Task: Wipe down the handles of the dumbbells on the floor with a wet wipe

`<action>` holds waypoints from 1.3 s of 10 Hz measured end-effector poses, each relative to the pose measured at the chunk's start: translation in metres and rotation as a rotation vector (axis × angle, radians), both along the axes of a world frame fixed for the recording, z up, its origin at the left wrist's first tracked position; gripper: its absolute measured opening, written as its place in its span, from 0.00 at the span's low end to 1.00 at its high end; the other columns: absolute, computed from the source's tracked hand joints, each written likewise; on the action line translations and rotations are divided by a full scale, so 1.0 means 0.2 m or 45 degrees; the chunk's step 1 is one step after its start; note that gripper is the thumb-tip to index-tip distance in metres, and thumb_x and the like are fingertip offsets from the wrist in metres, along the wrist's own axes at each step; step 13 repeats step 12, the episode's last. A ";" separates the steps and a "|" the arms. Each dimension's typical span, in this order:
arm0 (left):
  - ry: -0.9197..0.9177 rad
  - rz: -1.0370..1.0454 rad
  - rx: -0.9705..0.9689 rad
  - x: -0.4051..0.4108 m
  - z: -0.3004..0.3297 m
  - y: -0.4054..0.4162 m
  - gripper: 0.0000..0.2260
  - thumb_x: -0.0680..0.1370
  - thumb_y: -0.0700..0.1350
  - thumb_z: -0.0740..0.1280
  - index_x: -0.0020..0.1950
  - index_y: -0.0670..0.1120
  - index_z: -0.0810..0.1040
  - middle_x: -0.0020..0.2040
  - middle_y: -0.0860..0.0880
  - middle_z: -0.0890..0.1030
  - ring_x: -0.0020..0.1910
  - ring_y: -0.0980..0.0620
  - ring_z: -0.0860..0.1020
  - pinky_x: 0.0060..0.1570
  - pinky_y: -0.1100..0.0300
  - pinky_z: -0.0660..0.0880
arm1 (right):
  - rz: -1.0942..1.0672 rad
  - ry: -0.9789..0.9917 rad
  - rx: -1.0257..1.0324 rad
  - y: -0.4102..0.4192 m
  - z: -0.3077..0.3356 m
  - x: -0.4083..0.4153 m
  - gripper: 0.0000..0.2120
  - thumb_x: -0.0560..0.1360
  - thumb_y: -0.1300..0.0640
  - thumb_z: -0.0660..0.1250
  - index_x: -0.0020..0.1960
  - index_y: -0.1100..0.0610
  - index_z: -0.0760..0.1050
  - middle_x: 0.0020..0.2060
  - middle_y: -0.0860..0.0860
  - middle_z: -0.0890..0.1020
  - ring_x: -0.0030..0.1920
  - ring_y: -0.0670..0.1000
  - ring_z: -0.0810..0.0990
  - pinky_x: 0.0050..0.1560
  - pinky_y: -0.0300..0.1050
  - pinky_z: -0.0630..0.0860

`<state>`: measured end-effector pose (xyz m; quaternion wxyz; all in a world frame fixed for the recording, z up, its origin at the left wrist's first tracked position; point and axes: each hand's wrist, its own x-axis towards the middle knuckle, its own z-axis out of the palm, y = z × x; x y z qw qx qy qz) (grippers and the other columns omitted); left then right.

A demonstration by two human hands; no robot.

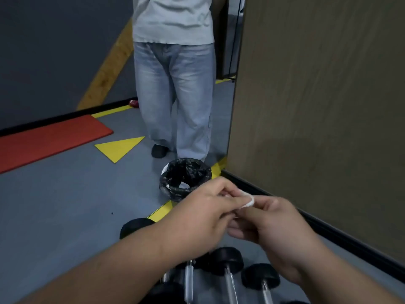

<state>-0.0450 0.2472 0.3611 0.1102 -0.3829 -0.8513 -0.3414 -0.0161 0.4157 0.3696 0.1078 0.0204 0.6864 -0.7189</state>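
Note:
A small white wet wipe (248, 201) is pinched between my left hand (203, 213) and my right hand (276, 229), held together above the floor. Only a curled edge of the wipe shows; the remainder is hidden in my fingers. Below my hands lie several dumbbells with black round heads (228, 258) and silver handles (230, 286), side by side on the grey floor. My left forearm covers part of them. One more black head (134, 227) shows to the left of my left wrist.
A small bin lined with a black bag (186, 178) stands just beyond my hands. A person in jeans (175, 95) stands behind it. A brown wall panel (317, 106) runs along the right. A red mat (50, 139) lies at far left.

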 end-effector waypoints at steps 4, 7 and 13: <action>0.241 0.172 -0.165 -0.62 -0.48 -0.19 0.16 0.81 0.43 0.65 0.68 0.55 0.78 0.62 0.56 0.77 0.56 0.56 0.78 0.51 0.60 0.76 | 0.256 0.109 0.358 -0.10 -0.48 -0.74 0.20 0.66 0.35 0.65 0.49 0.47 0.81 0.40 0.50 0.86 0.46 0.54 0.85 0.52 0.63 0.80; 0.308 0.606 0.114 -1.11 -0.76 -0.24 0.11 0.73 0.36 0.71 0.52 0.48 0.84 0.52 0.55 0.80 0.52 0.60 0.79 0.51 0.70 0.73 | 0.230 0.201 0.198 -0.25 -0.70 -1.31 0.07 0.79 0.56 0.67 0.46 0.47 0.82 0.38 0.45 0.86 0.42 0.43 0.85 0.49 0.51 0.82; -0.526 0.806 -0.120 -1.60 -1.04 -0.30 0.14 0.79 0.43 0.68 0.64 0.44 0.81 0.64 0.46 0.79 0.65 0.50 0.74 0.64 0.66 0.64 | 0.006 -0.360 0.034 -0.34 -0.74 -1.21 0.08 0.78 0.58 0.69 0.55 0.49 0.79 0.46 0.42 0.86 0.45 0.47 0.86 0.48 0.50 0.83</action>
